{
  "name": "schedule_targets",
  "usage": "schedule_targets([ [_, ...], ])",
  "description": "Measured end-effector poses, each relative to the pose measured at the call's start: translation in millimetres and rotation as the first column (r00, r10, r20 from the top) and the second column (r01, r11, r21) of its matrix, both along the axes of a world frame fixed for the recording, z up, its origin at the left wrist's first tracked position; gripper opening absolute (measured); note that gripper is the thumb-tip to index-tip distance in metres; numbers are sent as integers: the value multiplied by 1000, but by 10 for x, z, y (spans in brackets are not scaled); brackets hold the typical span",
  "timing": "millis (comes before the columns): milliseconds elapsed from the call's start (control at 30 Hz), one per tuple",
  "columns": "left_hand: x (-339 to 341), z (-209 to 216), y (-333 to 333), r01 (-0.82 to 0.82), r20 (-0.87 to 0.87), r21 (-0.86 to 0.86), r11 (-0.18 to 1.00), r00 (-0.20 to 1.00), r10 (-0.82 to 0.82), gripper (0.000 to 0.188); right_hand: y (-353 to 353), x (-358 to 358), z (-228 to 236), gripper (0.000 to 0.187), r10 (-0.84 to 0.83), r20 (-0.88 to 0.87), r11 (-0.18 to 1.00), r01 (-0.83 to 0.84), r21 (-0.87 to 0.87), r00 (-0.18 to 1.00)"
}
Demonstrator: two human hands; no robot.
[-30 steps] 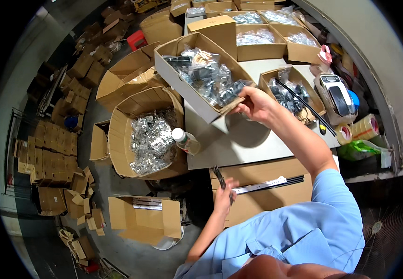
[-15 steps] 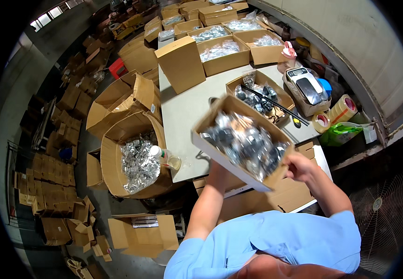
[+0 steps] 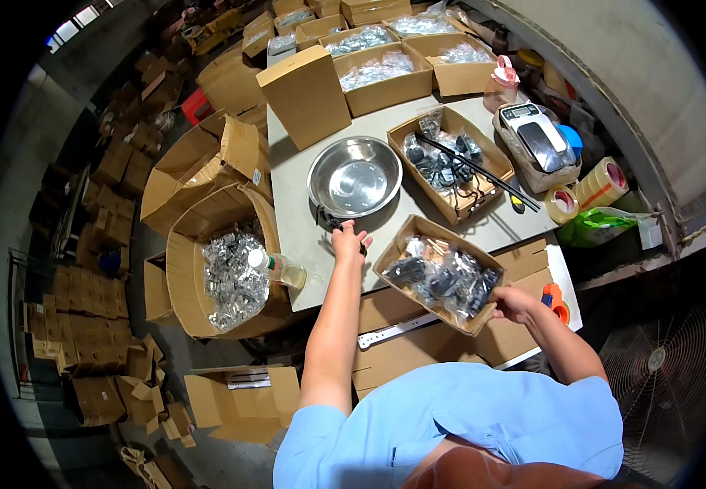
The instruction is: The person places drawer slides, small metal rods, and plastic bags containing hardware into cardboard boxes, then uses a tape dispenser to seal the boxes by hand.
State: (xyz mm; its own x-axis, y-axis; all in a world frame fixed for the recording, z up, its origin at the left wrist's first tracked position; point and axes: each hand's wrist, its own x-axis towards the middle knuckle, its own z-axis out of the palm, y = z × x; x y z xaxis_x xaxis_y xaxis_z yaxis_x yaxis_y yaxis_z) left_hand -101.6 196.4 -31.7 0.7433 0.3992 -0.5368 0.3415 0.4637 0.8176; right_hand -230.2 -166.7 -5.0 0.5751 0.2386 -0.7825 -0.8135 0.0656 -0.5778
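Observation:
My right hand [image 3: 513,303] grips the right-hand end of a small open cardboard box [image 3: 387,254]. Inside it lie clear plastic bags of dark parts [image 3: 450,279]. My left hand [image 3: 350,241] has reached forward to the near side of a shiny steel bowl [image 3: 357,178]. Its fingers are apart, close to a bit of black cord at the rim; whether they touch it I cannot tell. Beyond the held box, a second open cardboard box [image 3: 455,213] contains similar bagged black parts, with thin black rods [image 3: 471,169] laid across it.
At the left stands a large carton [image 3: 180,269] of small shiny bagged pieces, with a clear bottle [image 3: 288,273] by it. Boxes of clear bags [image 3: 385,91] line the far table. To the right are a scale [image 3: 536,134], tape rolls [image 3: 601,186] and an orange tape dispenser [image 3: 555,301].
The small box has moved down and levelled, uncovering the steel bowl. My left hand has let go of the box and reached forward to the bowl; my right hand still holds the box.

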Motion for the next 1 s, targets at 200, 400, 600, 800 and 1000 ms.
schedule_targets([
  [200,-575,284,-8,281,-124,933,227,839,-531,21,400,822,-134,27,211,312,942,-108,-317,927],
  [400,-735,661,-233,545,-503,833,-94,676,-539,35,1020,907,372,48,662,708,602,389,-697,245],
  [600,-481,537,-241,650,-621,754,-93,660,-423,34,1519,890,41,34,931,325,363,316,-877,-169],
  [800,-407,354,-90,579,-500,815,11,713,-491,22,1237,850,277,8,553,827,822,225,-523,-101],
  [1000,-405,288,29,394,-316,918,40,790,-526,25,398,329,611,8,-200,918,973,179,145,343],
])
